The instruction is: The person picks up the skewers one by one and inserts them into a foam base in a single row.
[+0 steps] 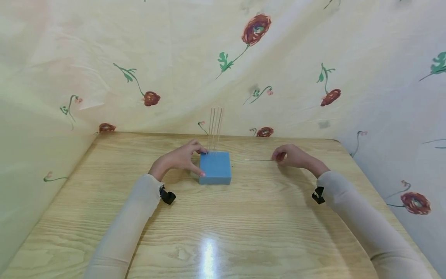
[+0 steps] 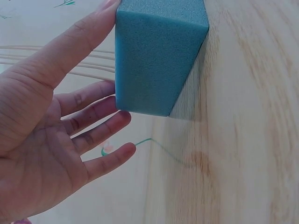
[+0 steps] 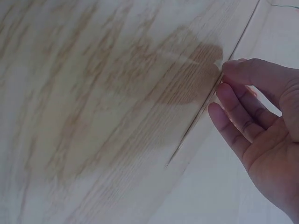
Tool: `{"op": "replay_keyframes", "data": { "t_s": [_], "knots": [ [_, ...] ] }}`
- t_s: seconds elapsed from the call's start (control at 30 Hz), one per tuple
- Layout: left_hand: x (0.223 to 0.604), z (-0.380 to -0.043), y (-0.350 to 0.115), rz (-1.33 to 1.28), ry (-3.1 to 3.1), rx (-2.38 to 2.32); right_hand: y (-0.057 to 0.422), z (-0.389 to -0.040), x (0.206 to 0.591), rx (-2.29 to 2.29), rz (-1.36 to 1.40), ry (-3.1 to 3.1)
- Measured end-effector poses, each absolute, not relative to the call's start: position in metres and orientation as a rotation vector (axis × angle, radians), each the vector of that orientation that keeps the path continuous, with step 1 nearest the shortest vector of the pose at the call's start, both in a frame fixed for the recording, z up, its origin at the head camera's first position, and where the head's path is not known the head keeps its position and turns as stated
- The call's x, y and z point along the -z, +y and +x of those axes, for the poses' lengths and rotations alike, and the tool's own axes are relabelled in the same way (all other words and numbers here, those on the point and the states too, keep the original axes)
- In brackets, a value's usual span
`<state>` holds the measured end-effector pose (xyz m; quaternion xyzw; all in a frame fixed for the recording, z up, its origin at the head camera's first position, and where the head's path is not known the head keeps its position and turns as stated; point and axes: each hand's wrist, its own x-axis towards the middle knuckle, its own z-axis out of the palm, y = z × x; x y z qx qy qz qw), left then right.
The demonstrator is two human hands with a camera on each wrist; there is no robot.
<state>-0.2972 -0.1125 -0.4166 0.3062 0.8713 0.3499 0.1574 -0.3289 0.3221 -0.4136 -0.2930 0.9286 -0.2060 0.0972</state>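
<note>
A blue foam block (image 1: 215,167) lies on the table, and several thin wooden skewers (image 1: 210,126) stand upright near its back edge. My left hand (image 1: 181,157) holds the block from its left side, thumb at the near corner and index finger at the far corner; its other fingers fan out beside the block (image 2: 149,63). To the right of the block, my right hand (image 1: 292,156) pinches one more skewer (image 1: 258,160) between thumb and fingertips. That skewer lies nearly level, low over the tabletop, its free end pointing toward the block.
The wood-grain table (image 1: 244,224) ends at a back edge just behind the hands. A pale cloth with printed flowers (image 1: 195,58) hangs behind it and at both sides. Black wrist straps (image 1: 168,196) sit on both sleeves.
</note>
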Motion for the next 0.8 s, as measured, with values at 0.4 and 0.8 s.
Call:
{"op": "replay_keyframes", "data": {
  "t_s": [0.4,0.8],
  "knots": [
    [0.418,-0.298,-0.114,0.875,2.495,-0.997,0.324,-0.337,0.412,0.594,-0.823,2.692],
    [0.419,-0.300,-0.114,0.856,2.489,-1.013,0.323,-0.342,0.409,0.559,-0.752,2.614]
  ]
}}
